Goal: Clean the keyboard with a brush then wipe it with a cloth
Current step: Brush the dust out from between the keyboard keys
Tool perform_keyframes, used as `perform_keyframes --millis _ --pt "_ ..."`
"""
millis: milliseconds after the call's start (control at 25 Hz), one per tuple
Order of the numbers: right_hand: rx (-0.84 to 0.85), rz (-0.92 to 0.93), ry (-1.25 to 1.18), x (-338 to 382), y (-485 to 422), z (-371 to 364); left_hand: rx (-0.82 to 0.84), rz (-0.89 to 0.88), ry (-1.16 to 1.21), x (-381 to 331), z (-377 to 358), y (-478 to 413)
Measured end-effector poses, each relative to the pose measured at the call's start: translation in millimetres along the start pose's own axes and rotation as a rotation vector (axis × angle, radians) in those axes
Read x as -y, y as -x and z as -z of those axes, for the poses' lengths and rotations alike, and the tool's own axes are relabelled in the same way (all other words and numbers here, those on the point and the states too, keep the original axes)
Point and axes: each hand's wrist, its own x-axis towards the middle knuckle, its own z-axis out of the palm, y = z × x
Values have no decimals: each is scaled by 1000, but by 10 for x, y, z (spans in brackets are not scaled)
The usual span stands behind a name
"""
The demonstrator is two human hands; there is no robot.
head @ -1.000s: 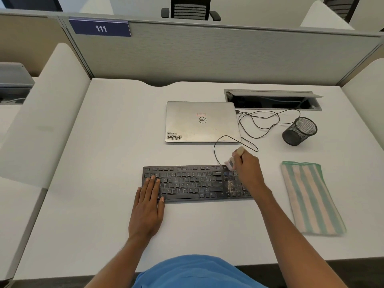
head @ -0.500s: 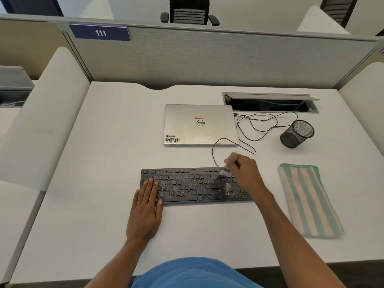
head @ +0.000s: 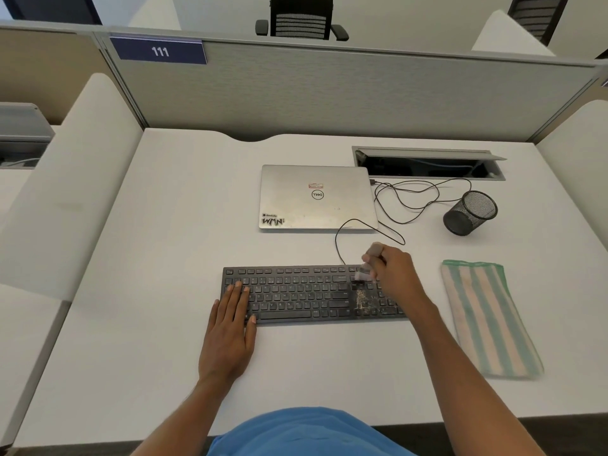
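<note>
On the smooth white desk (head: 158, 258), the flat black keyboard (head: 306, 296) lies with its long axis from 9 to 3 o'clock, pale grit (head: 362, 299) caked right of centre. The left hand (head: 230, 327) presses flat on its 9 o'clock end; the right hand (head: 396, 273) grips a small blurred brush (head: 366, 273), bristles down on the top rows, hiding the 3 o'clock end. A striped cloth (head: 487, 320) lies at 3 o'clock.
</note>
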Motion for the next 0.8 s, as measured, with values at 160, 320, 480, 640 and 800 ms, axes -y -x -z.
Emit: perform_keyframes --millis 160,320,480,640,800 --pt "128 8 36 14 51 -203 0 -1 -3 -5 5 -1" --pt "3 -24 93 -96 -14 27 -6 -2 -1 -1 8 2" --pt "-260 90 218 -74 -101 88 -16 -6 0 -10 3 9" --pt "-254 109 135 -107 -81 -86 -13 -6 2 -16 3 1" --pt "-199 100 155 -250 19 -79 -10 -1 -5 -7 4 7"
